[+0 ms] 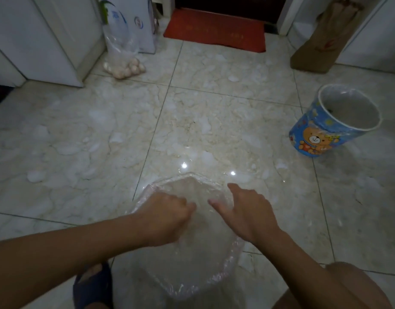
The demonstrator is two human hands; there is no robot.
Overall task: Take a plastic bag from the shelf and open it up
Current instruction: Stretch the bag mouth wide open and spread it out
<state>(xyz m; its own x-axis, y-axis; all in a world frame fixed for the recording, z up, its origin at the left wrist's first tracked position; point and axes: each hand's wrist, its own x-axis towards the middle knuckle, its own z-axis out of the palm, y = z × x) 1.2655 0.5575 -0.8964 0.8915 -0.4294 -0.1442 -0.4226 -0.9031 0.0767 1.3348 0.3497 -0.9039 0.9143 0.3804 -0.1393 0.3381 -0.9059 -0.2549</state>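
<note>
A clear plastic bag (193, 262) with a pinkish rim hangs in front of me over the tiled floor, its mouth spread into a wide ring. My left hand (167, 217) is inside the mouth with fingers curled on the thin film. My right hand (243, 210) is at the right side of the mouth, fingers partly spread and pressing against the film. The bag looks empty. The shelf is not in view.
A blue bin (332, 123) with a bear picture and a clear liner stands at the right. A bag of eggs (125, 63) leans by the white cabinet (36, 41). A red doormat (216, 30) and a brown paper bag (323, 39) lie further back. My slippered foot (93, 286) is bottom left.
</note>
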